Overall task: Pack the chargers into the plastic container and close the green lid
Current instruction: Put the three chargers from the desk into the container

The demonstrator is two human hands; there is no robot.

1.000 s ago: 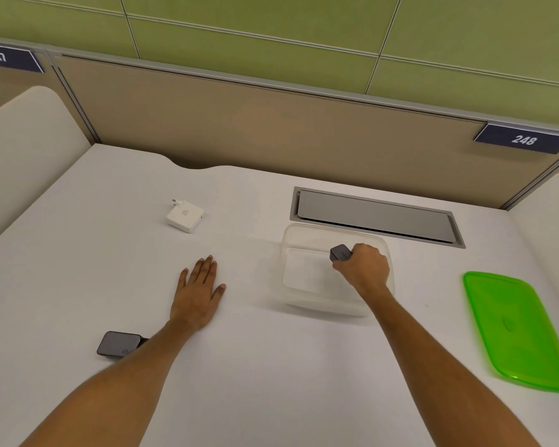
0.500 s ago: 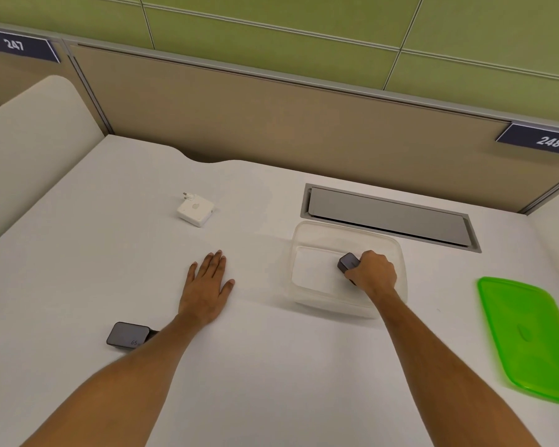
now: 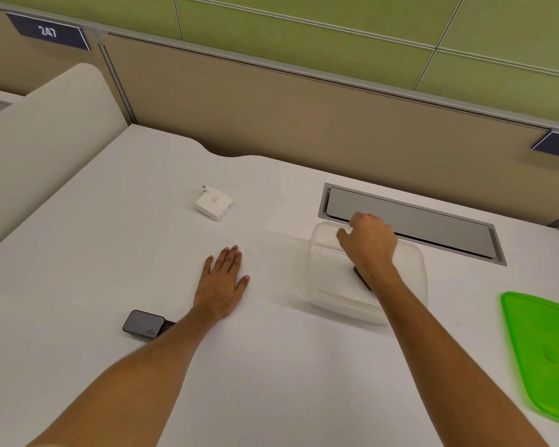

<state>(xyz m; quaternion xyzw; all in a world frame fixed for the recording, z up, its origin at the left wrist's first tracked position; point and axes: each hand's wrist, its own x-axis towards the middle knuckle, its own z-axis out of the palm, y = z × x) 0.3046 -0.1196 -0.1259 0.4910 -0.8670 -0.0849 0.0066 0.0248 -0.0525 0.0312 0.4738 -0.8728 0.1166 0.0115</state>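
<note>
desk (image 3: 288, 366): white, carries everything; the three chargers and the lid lie well apart, so each can be reached without disturbing the rest.
green lid (image 3: 542, 356): flat at the right edge, clear of the box, leaving the opening free for loading.
plastic container (image 3: 413, 279): clear, open, just in front of the grey cable hatch (image 3: 410, 221).
left hand (image 3: 221, 282): palm down on the desk, grip spread flat and empty, probably steadying the body.
right hand (image 3: 368, 240): above the container's far side, grip loosely curled with nothing seen in it.
white charger (image 3: 213, 203): out on the desk, far left of the container, unpacked.
dark charger (image 3: 142, 324): beside the left forearm, unpacked.
small dark charger (image 3: 362, 279): inside the container, partly hidden by the right wrist.
</note>
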